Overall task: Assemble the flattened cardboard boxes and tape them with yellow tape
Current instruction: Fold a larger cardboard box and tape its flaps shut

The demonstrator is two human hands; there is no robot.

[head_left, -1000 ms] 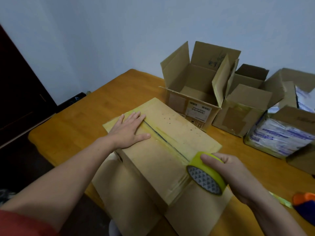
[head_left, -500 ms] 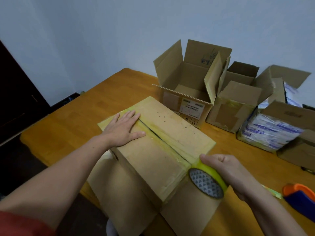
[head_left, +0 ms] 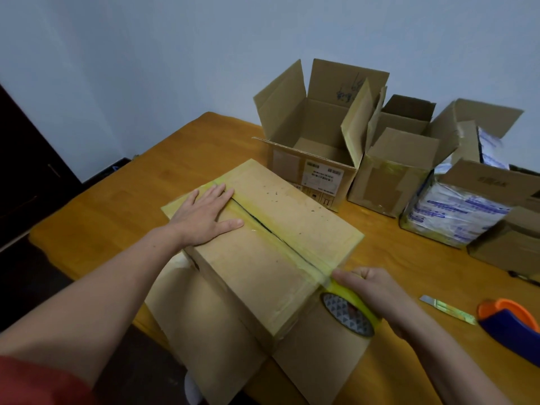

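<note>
My left hand (head_left: 204, 217) pressed flat-fingered on the box (head_left: 257, 270) while my right hand (head_left: 380, 293) gripped the tape roll (head_left: 350, 315) in its fingers (head_left: 346, 278), best pulled taut over the box's near edge.

Box (head_left: 257, 276) on table (head_left: 122, 217) at near edge, its lower flaps hanging over the front. L hand (head_left: 204, 217) flat on box top, left of seam at far end. R hand (head_left: 377, 290) w/ tape roll (head_left: 350, 314) at seam's near-right end. Behind box: open box (head_left: 315, 171). 2nd open box (head_left: 388, 182) against its right side. 3rd box (head_left: 467, 217) further right, w/ packets in it. Utility knife (head_left: 447, 309) on table right of R hand, tape dispenser (head_left: 511, 325) just right of knife.
</note>
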